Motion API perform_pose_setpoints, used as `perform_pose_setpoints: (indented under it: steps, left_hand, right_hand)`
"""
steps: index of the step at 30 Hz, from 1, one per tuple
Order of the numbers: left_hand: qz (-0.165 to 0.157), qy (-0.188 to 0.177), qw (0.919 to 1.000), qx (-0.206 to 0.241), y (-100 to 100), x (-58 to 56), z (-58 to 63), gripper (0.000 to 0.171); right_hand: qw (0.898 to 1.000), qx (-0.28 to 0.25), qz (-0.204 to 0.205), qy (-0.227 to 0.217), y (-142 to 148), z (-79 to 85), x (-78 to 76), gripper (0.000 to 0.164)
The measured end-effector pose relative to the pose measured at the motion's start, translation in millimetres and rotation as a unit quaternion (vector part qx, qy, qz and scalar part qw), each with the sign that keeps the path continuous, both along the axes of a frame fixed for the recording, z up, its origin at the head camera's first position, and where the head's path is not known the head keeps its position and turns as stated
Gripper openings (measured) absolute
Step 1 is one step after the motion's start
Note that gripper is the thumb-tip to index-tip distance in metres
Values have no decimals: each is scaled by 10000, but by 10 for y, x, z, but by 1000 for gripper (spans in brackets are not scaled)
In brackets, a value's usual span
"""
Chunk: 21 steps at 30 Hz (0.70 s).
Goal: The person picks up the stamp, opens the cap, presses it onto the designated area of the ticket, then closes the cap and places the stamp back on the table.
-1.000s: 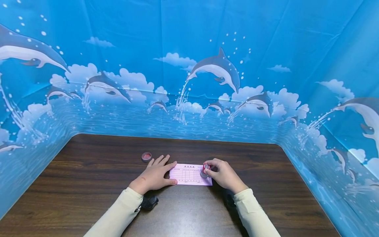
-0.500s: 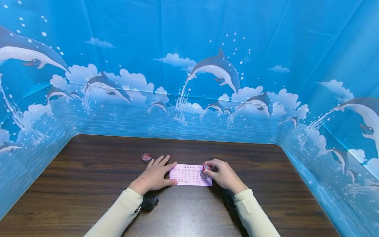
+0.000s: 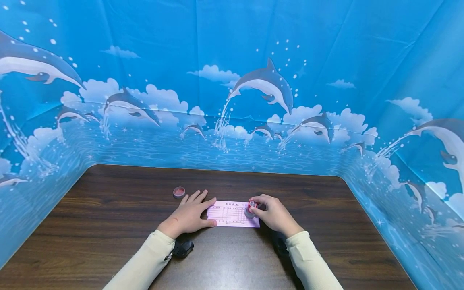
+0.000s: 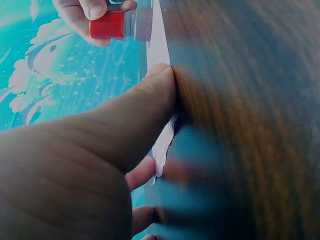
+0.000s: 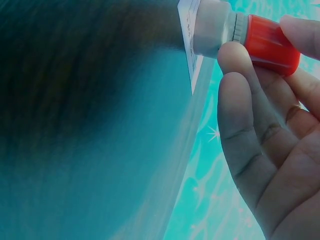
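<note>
A pink printed form pad [image 3: 228, 215] lies flat on the dark wooden table. My left hand [image 3: 190, 213] rests at its left end, fingers spread, with thumb and forefinger on the paper's edge. At the right end of the form, my right hand [image 3: 273, 212] grips a round stamp [image 3: 252, 204] by its red top. The stamp stands upright with its clear-grey base against the paper, which hides its printing face. In the right wrist view the red handle [image 5: 271, 45] sits between thumb and fingers.
A small round cap [image 3: 179, 192] with a reddish inside lies beyond my left fingers. Black wrist devices [image 3: 183, 249] hang under the cuffs. A blue dolphin-print curtain [image 3: 232, 100] encloses the table's back and sides.
</note>
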<state>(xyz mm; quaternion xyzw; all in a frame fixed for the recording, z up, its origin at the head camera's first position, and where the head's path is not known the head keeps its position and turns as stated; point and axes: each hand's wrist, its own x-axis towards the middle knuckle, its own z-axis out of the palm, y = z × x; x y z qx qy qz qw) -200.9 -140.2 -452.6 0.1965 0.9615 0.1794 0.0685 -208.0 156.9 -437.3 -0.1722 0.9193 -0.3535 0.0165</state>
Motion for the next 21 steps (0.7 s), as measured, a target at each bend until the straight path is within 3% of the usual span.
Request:
perform_pose_setpoints:
  steps: [21]
  left_hand:
    - [-2,-18,10000,-13,7,10,16,78]
  right_hand:
    - [10000,29,41,68,0,-6,3,18]
